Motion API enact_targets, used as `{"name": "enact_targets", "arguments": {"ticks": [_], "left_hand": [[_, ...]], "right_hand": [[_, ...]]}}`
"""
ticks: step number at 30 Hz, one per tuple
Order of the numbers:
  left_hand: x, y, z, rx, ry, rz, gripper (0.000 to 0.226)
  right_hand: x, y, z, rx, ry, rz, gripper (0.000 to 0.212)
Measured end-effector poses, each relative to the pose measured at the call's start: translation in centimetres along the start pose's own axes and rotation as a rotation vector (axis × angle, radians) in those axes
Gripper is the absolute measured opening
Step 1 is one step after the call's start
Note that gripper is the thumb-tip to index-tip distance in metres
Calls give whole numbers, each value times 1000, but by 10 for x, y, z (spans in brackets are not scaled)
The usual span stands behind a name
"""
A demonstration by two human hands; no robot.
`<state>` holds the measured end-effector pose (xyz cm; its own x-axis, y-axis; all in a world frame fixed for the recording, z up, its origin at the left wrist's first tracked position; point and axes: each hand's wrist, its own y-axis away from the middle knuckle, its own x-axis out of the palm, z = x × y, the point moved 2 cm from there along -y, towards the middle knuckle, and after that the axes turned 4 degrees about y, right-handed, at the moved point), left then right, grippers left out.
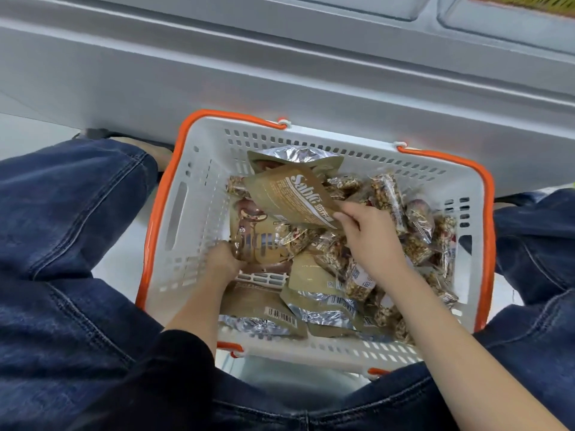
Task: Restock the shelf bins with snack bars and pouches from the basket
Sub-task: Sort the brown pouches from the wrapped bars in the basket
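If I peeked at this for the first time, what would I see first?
A white basket with orange handles, sitting on the floor between two knees in blue jeans, full of snacks. The right hand lifts a tan pouch by its corner in the middle, while the left hand grips another pouch lower on the left. Clear-wrapped nut bars pile up on the right.
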<state>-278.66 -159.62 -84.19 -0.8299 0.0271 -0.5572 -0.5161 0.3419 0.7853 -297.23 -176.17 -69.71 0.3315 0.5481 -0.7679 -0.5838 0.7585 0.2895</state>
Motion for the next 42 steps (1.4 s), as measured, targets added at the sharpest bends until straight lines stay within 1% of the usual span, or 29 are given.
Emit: {"name": "enact_targets", "arguments": {"ticks": [3, 7, 10, 12, 14, 17, 19, 21, 23, 25, 27, 29, 31, 32, 34, 37, 40, 42], "left_hand": [[0, -1, 7, 12, -33, 8, 21], [0, -6, 14, -14, -97, 33, 20], [0, -4, 15, -18, -148, 32, 16], [-3, 2, 9, -6, -142, -44, 17], [-10, 11, -4, 2, -126, -126, 20], [-34, 30, -27, 71, -96, -256, 27], [-56, 44, -39, 129, -43, -314, 27], [-76, 62, -44, 136, 51, -236, 20], [-90, 77, -43, 157, 156, -146, 7], [-102, 88, -41, 136, 319, -81, 22], [-109, 94, -38, 89, 407, 49, 30], [-116, 95, -38, 66, 428, 180, 28], [-124, 92, -41, 61, 432, 251, 24], [-128, 88, -43, 66, 429, 265, 22], [-133, 83, -47, 79, 410, 245, 17], [-132, 75, -47, 83, 414, 226, 15], [-130, 74, -49, 75, 505, 184, 6], [-129, 73, -49, 53, 576, 139, 23]], "right_hand": [[0, 0, -1, 0, -4, -2, 24], [4, 7, 2, -29, 2, 31, 27], [6, 20, 4, -58, -60, 61, 33], [7, 27, 6, -82, -77, 81, 38], [10, 26, 7, -80, -67, 92, 37], [14, 19, 17, -85, -35, 113, 22], [16, 15, 27, -66, -42, 129, 23], [18, 13, 35, -47, -93, 121, 18], [22, 12, 41, -47, -114, 112, 15], [30, 14, 46, -49, -100, 149, 20], [40, 18, 49, -45, -94, 225, 26], [52, 22, 48, -54, -49, 297, 33], [62, 23, 44, -41, -21, 374, 25], [66, 24, 43, -35, -35, 405, 23], [71, 24, 45, -26, -59, 457, 27], [75, 22, 57, -26, -114, 483, 20], [81, 17, 69, 7, -188, 493, 22], [90, 15, 69, 50, -158, 557, 37]]}}
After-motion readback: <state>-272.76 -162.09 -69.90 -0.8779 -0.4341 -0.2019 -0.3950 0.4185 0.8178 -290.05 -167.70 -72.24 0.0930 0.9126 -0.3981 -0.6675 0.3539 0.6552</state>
